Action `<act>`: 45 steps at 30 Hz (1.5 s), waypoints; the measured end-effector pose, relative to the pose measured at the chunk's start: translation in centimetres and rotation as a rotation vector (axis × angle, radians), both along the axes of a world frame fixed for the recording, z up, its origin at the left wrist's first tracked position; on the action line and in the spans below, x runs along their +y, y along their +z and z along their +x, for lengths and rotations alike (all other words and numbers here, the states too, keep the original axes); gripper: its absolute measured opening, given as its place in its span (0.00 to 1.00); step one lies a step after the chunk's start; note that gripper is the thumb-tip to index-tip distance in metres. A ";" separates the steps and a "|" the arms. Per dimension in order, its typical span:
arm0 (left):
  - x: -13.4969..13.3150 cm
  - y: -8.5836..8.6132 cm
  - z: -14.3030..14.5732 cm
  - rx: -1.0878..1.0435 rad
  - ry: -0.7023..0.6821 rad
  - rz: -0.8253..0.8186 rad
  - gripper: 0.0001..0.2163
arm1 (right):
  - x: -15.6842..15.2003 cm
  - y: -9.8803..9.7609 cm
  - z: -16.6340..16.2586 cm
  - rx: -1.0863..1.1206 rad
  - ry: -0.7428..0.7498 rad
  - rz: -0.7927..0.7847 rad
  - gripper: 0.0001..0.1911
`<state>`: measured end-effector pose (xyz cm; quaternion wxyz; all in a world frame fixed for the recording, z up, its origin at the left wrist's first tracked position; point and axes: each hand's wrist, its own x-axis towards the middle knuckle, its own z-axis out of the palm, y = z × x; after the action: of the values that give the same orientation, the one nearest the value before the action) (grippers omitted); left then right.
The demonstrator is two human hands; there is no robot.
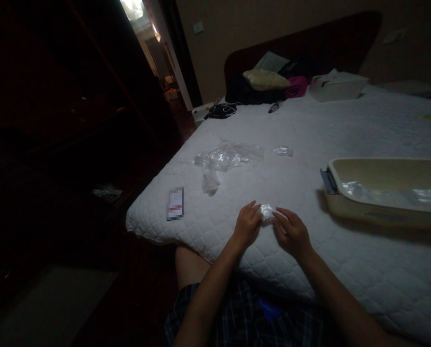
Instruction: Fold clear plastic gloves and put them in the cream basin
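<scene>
Between my two hands is a small clear plastic bag [266,211], shiny and partly folded, just over the white quilted bed cover. My left hand [248,224] grips its left edge with the fingertips. On the other side, my right hand [292,232] has thumb and fingers at the bag's right edge. Farther up the bed lies a loose heap of clear plastic bags [230,155], with one crumpled piece [210,183] at its near end. A small folded plastic bag [283,151] rests apart, to the right of the heap.
A beige plastic bin [382,217] with a grey latch stands on the bed at right, clear plastic packets inside. At left lies a blurred-out flat phone-like object [175,204]. Toward the headboard are a pillow [266,80], a white box [338,86] and a dark cloth item [221,111].
</scene>
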<state>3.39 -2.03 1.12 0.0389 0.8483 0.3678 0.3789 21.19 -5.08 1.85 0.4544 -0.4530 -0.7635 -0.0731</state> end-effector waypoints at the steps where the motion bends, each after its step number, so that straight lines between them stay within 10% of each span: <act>1: -0.2 0.3 0.1 -0.046 0.004 -0.029 0.08 | 0.0 0.0 0.1 0.088 -0.035 -0.017 0.15; 9: -0.2 2.1 3.1 -0.844 -0.024 -0.912 0.11 | 1.2 -0.6 1.8 0.766 0.036 -0.457 0.20; 15: 0.5 1.6 3.8 -1.049 -0.205 -1.297 0.19 | 2.0 -0.9 2.6 0.994 0.117 -0.737 0.25; 45: -0.2 0.5 4.4 -0.962 -0.083 -1.202 0.18 | 1.0 1.0 1.5 0.977 0.032 -0.728 0.24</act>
<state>7.84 -2.20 1.60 0.6627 0.4365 0.4209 0.4395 22.70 -4.05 2.84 0.5692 -0.5489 -0.4492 0.4159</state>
